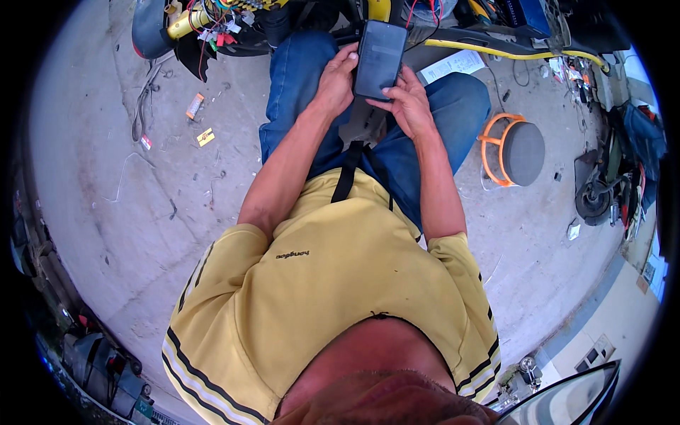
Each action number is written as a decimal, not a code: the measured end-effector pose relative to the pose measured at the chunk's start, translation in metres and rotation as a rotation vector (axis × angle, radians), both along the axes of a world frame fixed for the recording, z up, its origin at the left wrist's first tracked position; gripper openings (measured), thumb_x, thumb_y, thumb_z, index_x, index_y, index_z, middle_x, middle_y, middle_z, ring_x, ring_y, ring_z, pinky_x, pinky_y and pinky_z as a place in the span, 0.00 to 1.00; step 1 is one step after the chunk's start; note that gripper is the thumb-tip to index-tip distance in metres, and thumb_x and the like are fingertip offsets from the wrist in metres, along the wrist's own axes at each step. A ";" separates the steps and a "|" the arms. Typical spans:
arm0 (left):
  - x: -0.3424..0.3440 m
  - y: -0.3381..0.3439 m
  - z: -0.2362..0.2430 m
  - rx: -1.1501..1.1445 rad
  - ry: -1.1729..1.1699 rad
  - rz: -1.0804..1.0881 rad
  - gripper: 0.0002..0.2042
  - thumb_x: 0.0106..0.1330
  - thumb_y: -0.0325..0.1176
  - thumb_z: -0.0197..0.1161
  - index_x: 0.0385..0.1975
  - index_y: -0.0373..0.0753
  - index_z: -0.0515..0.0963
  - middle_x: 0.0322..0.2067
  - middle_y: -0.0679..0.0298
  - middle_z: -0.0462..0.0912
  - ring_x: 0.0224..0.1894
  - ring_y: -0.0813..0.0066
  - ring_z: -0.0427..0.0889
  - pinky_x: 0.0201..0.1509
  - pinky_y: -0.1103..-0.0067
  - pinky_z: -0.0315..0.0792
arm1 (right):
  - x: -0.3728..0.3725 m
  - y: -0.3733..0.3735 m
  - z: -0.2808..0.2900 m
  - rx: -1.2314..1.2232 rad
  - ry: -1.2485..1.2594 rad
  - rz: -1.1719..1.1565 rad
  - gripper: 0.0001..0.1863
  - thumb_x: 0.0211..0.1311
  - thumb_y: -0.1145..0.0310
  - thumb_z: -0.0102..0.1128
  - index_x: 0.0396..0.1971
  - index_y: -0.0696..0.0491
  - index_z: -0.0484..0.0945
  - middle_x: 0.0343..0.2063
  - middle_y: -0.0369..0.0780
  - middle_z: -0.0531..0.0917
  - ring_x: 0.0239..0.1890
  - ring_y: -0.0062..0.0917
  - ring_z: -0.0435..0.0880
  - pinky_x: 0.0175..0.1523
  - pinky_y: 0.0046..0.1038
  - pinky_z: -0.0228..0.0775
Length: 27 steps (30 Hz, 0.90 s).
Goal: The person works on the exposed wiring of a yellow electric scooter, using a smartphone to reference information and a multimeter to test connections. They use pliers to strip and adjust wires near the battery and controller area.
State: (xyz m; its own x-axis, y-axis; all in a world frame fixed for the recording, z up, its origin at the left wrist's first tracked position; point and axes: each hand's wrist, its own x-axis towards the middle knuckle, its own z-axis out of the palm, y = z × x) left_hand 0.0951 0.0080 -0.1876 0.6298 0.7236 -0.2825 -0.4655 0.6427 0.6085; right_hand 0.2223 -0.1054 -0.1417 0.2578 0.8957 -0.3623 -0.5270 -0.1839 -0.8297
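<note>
Resting above the knees, a dark phone [379, 58] is gripped by the left hand [336, 79] and right hand [409, 103] — flanked by an orange-framed stool [513, 149], wiring [212, 28] ahead.

A dark phone screen [380, 57] sat at twelve o'clock; a small yellow packet [205, 137] and an orange packet [195, 106] lay at ten.

Both hands [372, 88] raised (fingers curled)
</note>
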 end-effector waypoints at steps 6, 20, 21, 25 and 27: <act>-0.003 0.002 -0.004 -0.029 -0.018 0.020 0.16 0.81 0.28 0.46 0.64 0.35 0.72 0.54 0.60 0.81 0.56 0.72 0.81 0.64 0.73 0.76 | -0.003 0.001 -0.002 0.058 -0.031 0.044 0.45 0.53 0.92 0.50 0.75 0.55 0.53 0.63 0.47 0.74 0.61 0.37 0.81 0.59 0.41 0.83; -0.001 0.007 -0.005 -0.045 -0.055 0.000 0.16 0.82 0.28 0.46 0.64 0.34 0.71 0.56 0.59 0.80 0.57 0.71 0.80 0.65 0.72 0.76 | -0.004 0.006 -0.008 0.026 -0.110 0.005 0.44 0.54 0.91 0.51 0.74 0.60 0.52 0.62 0.48 0.75 0.60 0.36 0.81 0.57 0.37 0.84; -0.001 0.007 -0.006 -0.038 -0.059 0.000 0.16 0.82 0.28 0.46 0.64 0.34 0.71 0.56 0.59 0.80 0.58 0.71 0.80 0.65 0.72 0.75 | -0.004 0.006 -0.008 0.029 -0.107 -0.001 0.44 0.54 0.91 0.51 0.74 0.60 0.53 0.61 0.48 0.76 0.60 0.36 0.81 0.57 0.37 0.84; 0.001 0.007 -0.009 -0.035 -0.060 -0.008 0.16 0.82 0.28 0.46 0.64 0.34 0.70 0.56 0.59 0.80 0.57 0.70 0.81 0.65 0.72 0.76 | 0.000 0.004 -0.009 0.012 -0.120 0.011 0.42 0.54 0.89 0.52 0.73 0.59 0.55 0.60 0.46 0.77 0.60 0.33 0.81 0.59 0.37 0.81; 0.002 0.006 -0.008 -0.038 -0.077 -0.011 0.16 0.82 0.28 0.46 0.64 0.34 0.70 0.56 0.59 0.80 0.57 0.70 0.81 0.65 0.71 0.76 | 0.003 0.002 -0.015 0.013 -0.114 -0.008 0.40 0.56 0.88 0.52 0.73 0.60 0.57 0.58 0.46 0.78 0.59 0.32 0.81 0.59 0.35 0.80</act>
State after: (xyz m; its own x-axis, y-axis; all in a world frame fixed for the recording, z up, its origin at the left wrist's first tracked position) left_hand 0.0970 0.0144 -0.1956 0.6585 0.7062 -0.2600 -0.5029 0.6700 0.5461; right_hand 0.2249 -0.1034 -0.1565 0.3041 0.8979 -0.3183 -0.4302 -0.1687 -0.8868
